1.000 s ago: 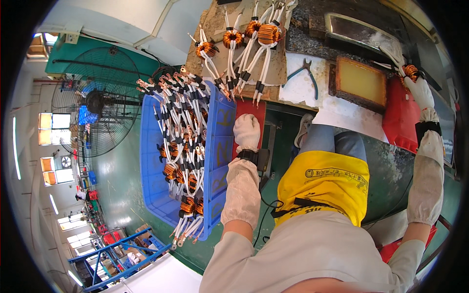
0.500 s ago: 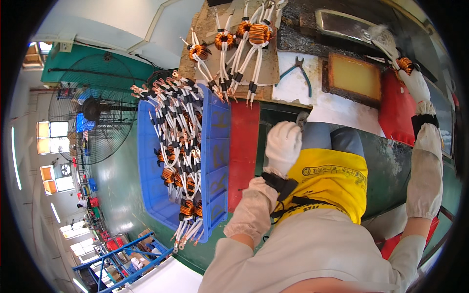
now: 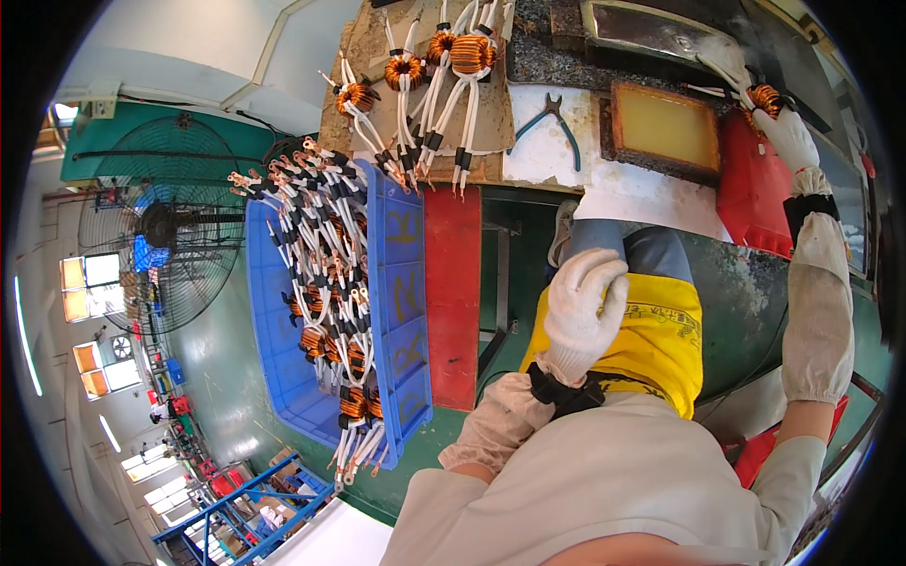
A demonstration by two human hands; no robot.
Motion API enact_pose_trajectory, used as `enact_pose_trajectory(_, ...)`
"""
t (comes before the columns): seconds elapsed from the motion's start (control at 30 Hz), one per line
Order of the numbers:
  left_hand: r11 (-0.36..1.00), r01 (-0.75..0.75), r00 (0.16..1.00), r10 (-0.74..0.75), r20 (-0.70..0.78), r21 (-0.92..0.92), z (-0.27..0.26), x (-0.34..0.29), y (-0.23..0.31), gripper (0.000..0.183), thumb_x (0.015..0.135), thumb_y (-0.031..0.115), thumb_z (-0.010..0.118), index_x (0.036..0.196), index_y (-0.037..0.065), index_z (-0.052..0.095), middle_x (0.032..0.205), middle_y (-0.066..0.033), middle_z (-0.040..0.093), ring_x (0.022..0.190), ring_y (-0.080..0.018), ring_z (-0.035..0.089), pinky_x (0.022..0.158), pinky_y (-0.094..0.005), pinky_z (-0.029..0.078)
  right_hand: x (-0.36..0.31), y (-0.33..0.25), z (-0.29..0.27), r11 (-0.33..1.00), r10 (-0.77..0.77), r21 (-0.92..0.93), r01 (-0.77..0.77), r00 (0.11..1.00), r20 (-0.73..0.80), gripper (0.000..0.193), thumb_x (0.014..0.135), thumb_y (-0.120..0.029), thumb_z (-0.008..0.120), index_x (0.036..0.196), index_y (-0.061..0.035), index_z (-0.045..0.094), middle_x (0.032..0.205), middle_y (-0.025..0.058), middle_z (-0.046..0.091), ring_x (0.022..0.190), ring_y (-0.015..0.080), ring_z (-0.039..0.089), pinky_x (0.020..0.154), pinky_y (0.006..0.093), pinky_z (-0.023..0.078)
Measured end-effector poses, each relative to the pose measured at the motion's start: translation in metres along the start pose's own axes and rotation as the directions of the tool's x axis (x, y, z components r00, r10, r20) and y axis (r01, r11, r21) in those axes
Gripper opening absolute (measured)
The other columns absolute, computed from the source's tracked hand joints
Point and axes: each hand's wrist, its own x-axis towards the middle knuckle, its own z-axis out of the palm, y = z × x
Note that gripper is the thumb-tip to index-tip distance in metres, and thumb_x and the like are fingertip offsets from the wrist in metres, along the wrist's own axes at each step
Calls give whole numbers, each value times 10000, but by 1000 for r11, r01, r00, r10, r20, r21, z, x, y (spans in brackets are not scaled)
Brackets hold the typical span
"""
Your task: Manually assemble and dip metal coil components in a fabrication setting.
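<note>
My right hand (image 3: 789, 140), in a white glove, grips a copper-wound ring coil (image 3: 766, 100) at the far right. The coil's white leads (image 3: 725, 74) point left toward the right end of a long metal bath (image 3: 661, 30) with a shiny grey surface; whether their tips touch it I cannot tell. My left hand (image 3: 583, 307), also gloved, hovers over the yellow apron (image 3: 656, 325) on my lap. Its fingers are curved, with a gap to the thumb, and nothing shows in them. Near the bath sits a rectangular tray (image 3: 665, 127) of yellowish material.
Blue-handled pliers (image 3: 552, 127) lie on the bench, right of several ring coils (image 3: 404, 72) on cardboard. A blue crate (image 3: 401, 311) full of leaded coils stands to the left, a red panel (image 3: 453, 302) beside it. Farther left is a large fan (image 3: 156, 226).
My left hand has moved right over the apron, and its fingers have loosened from a closed curl. My right hand still holds the coil near the bath. The whole view has shifted slightly.
</note>
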Motion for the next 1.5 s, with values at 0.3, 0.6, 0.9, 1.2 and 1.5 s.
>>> enact_pose_trajectory(0.3,363,742,625,-679,386,-564,-1,-6,-37,266,956,207,549,1113,-2,594,1079,-65,620,1062,-189,579,981,-307,426,-8,-9,-6,998,-16,59,15,1000,12,577,803,-457,522,1019,69,622,922,324,623,918,441,619,791,446,481)
enact_pose_trajectory(0.6,61,571,597,-716,363,-819,-28,-2,-129,353,918,195,584,1179,-35,524,1173,-181,579,1137,-304,550,1039,-429,422,7,9,6,999,-28,42,29,1000,-4,593,809,-465,519,1010,84,620,895,331,620,907,441,624,776,441,484)
enact_pose_trajectory(0.9,345,655,542,-834,100,-672,-45,-4,-149,380,913,237,599,1170,-39,551,1156,-171,579,1087,-267,570,1043,-395,422,0,3,2,998,-41,44,41,999,-6,583,816,-463,519,1016,76,617,903,330,618,906,448,619,775,457,479)
enact_pose_trajectory(1.2,514,853,523,-842,-134,96,-68,2,-157,491,867,388,556,1221,48,569,1358,-197,462,1250,-332,452,1022,-399,374,0,7,7,997,-57,42,61,995,-88,575,818,-460,531,1023,70,616,923,340,611,935,454,608,794,457,476)
enact_pose_trajectory(1.5,362,790,500,-848,-177,495,-66,-11,-183,641,876,420,574,1386,67,413,1465,-232,325,1383,-360,262,1101,-436,286,-3,0,6,999,-22,26,24,999,-49,572,808,-449,536,1042,67,615,918,334,616,924,456,613,799,463,474)
